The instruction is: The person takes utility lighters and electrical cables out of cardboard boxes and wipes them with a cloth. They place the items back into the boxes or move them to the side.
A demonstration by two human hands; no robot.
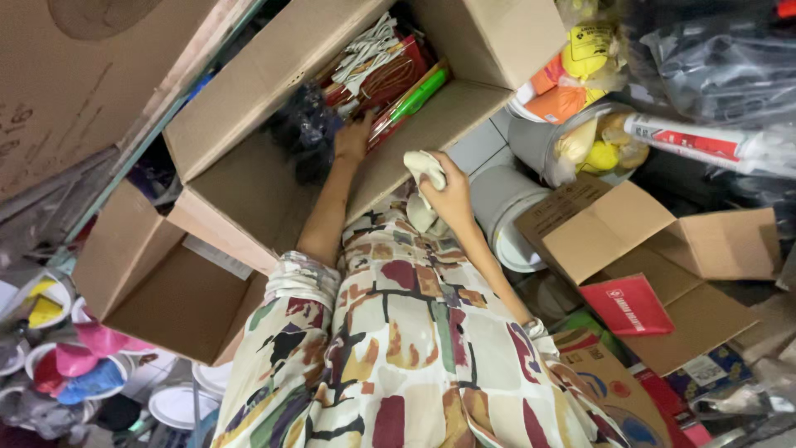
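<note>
A person in a patterned, multicoloured dress (398, 348) leaned over a large open cardboard box (249, 178) in a crowded storeroom. The left hand (355, 137) reached deep into the box toward 12 o'clock, resting against a dark plastic bag (303, 133) and a stack of flat red and green packets (406, 95); whether its fingers were closed on anything could not be told. The right hand (448, 195), just beside the box's near wall at 1 o'clock from the person's body, was clenched around a crumpled pale cloth (423, 166), part of which hung below the palm. A bundle of white cords (365, 54) lay on the packets at the box's far end. To the 3 o'clock side stood a grey bucket (497, 199) and a smaller open carton (655, 257) holding a red packet (628, 305). At 8 o'clock, bright caps in white bowls (70, 365) sat on the floor.
</note>
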